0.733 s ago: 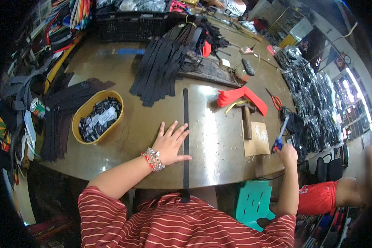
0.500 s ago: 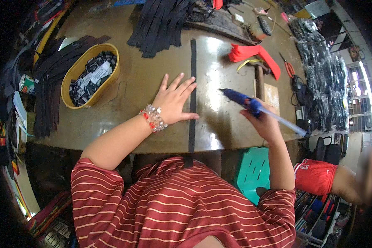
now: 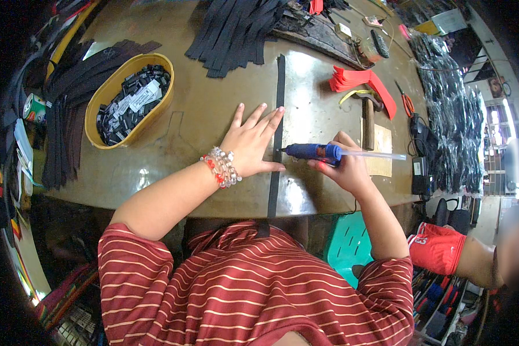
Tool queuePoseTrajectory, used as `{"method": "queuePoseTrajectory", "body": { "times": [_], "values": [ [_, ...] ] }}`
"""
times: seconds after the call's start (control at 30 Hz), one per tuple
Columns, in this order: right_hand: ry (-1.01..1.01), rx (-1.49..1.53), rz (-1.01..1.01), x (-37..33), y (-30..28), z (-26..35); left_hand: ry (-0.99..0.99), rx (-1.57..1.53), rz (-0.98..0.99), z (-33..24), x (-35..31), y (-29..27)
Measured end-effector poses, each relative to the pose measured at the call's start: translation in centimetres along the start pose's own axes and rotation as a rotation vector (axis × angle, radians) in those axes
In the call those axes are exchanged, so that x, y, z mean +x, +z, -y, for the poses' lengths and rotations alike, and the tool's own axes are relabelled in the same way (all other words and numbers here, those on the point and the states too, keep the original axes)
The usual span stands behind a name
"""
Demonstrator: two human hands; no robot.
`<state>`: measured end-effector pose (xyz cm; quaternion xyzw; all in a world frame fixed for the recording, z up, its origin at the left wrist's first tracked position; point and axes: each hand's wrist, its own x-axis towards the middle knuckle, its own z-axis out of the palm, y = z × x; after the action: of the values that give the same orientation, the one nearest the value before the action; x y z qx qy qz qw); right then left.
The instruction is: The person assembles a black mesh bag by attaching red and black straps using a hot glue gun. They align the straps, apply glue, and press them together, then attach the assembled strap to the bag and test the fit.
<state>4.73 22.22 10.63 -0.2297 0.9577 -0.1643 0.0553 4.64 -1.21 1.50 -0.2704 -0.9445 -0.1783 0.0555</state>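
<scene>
A long black fabric strap (image 3: 279,92) lies straight across the table, its near end hanging over the front edge. My left hand (image 3: 252,141) rests flat with fingers spread, fingertips and thumb touching the strap's left side. A beaded bracelet circles that wrist. In my right hand (image 3: 349,166) is a blue glue gun (image 3: 312,151), with a clear glue stick (image 3: 380,155) sticking out of its back. The dark nozzle points left, at the strap between my left thumb and fingers. Whether the tip touches the strap I cannot tell.
An oval yellow tub (image 3: 168,98) of small black and white pieces stands left, beside dark straps (image 3: 63,127). More black straps (image 3: 230,40) lie at the back. At right are red strips (image 3: 352,79), a hammer (image 3: 368,124), orange-handled scissors (image 3: 407,104) and plastic-wrapped bundles (image 3: 444,115). Another person sits lower right.
My right hand has brought the glue gun left and down, so its nozzle is now at the strap. My left hand stays on the strap. The whole view has shifted slightly.
</scene>
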Motion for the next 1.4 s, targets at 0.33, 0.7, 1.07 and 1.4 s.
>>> {"method": "queuePoseTrajectory", "body": {
  "times": [0.33, 0.7, 1.07, 1.4],
  "values": [
    [-0.115, -0.100, 0.100, -0.7, -1.9, -0.5, -0.035, -0.005, 0.101, -0.4, 0.4, -0.9],
    [1.088, -0.208, -0.704, -14.0, 3.0, -17.8, 0.009, -0.145, -0.097, 0.0, 0.3, -1.3],
    [0.210, -0.271, -0.971, 2.5, -2.5, -16.5, 0.018, -0.277, -0.344, 0.9, 1.3, -1.6],
    [0.440, -0.517, -0.731, 13.9, -4.0, -21.6, 0.045, -0.263, -0.304, 0.7, 1.5, -1.7]
  ]
}}
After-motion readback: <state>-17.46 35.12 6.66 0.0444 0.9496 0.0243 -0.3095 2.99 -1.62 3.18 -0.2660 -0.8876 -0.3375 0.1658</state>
